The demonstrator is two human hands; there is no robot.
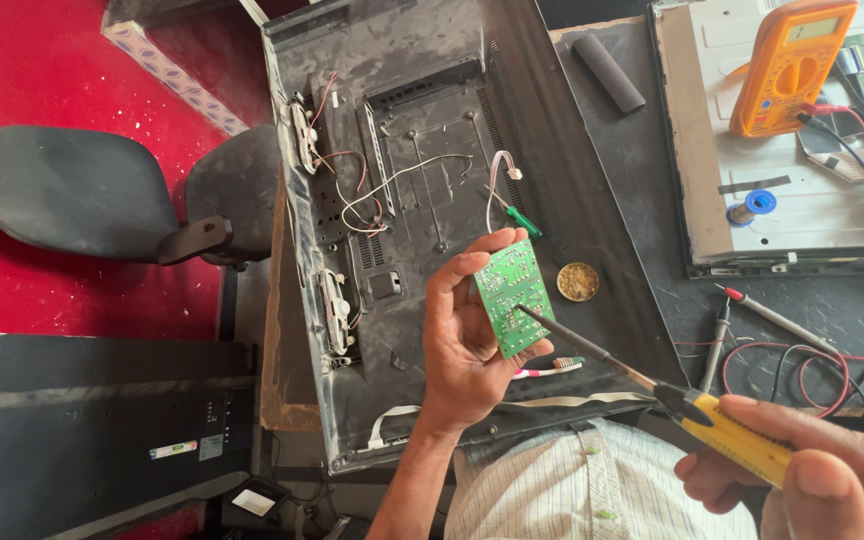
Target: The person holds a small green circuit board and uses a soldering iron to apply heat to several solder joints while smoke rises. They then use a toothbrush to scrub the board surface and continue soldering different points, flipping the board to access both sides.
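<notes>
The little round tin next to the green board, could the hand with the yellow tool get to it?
Probably yes. The round tin lies open on the black panel, uncovered. The right hand is busy gripping the yellow soldering iron, so it could likely only touch the tin with the tip.

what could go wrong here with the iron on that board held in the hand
The soldering iron tip touches the green board, which the left hand grips with bare fingers close to the tip, so a slip could burn them. The board is held in the air, unsupported, so it may wobble under the tip and spoil the joint. The right hand holds the iron far back, which likely gives less control of the tip.
</notes>
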